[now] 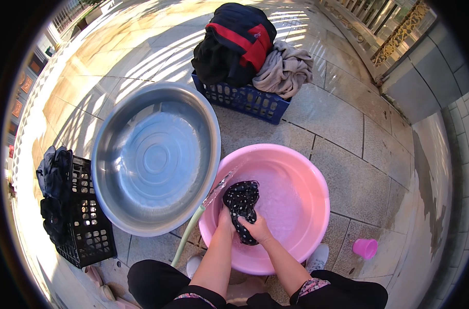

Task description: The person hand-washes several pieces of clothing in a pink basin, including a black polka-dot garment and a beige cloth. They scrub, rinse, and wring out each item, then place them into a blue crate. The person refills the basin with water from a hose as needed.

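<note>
Over the pink plastic basin (296,231), both my hands grip a bunched black cloth with white dots (242,197). My left hand (225,220) holds its left side, fingers partly hidden beneath the fabric. On the lower right, my right hand (259,230) presses its thumb onto the cloth. A pale green hose (188,233) rests across the basin's left rim and pours a stream of water (219,187) into it. Shallow water lies in the bottom of the basin.
A large metal basin (157,208) stands at the left. Clothes fill a blue plastic crate (246,102) ahead. Dark garments hang over a black crate (89,208) on the far left. A small pink cup (365,248) lies on the paving at right.
</note>
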`<state>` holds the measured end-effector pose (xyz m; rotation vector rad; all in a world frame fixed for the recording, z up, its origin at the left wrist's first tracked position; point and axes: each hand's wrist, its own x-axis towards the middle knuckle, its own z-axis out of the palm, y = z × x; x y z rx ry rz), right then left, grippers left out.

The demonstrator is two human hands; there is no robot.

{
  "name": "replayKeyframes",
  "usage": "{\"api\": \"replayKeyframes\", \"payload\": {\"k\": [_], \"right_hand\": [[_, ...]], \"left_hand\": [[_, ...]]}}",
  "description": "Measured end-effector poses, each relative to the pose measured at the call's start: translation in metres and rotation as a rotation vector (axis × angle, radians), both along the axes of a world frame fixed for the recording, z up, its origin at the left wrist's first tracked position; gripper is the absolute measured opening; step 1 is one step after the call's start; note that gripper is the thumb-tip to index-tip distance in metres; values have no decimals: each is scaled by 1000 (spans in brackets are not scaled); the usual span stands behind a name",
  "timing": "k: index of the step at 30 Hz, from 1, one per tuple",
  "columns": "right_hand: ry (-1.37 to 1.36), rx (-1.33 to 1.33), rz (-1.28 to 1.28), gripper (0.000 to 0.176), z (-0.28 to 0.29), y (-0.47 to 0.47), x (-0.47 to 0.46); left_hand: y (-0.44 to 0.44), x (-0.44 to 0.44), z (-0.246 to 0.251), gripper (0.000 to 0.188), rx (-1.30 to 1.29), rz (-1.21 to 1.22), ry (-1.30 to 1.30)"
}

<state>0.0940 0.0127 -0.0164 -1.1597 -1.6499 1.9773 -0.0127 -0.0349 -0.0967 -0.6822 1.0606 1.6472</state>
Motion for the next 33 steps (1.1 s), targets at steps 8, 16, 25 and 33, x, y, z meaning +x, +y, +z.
{"api": "replayKeyframes", "payload": {"k": [8, 16, 25, 33], "right_hand": [[-492, 473, -305, 38, -11, 58, 17], [-1105, 26, 793, 74, -6, 109, 81], [-249, 174, 161, 46, -62, 36, 26], [43, -58, -189, 37, -11, 36, 30]], "left_hand": [[48, 21, 93, 23, -129, -477, 531], [38, 20, 90, 62, -485, -627, 1426], [19, 33, -10, 81, -307, -381, -93], [32, 42, 27, 37, -220, -329, 612]]}}
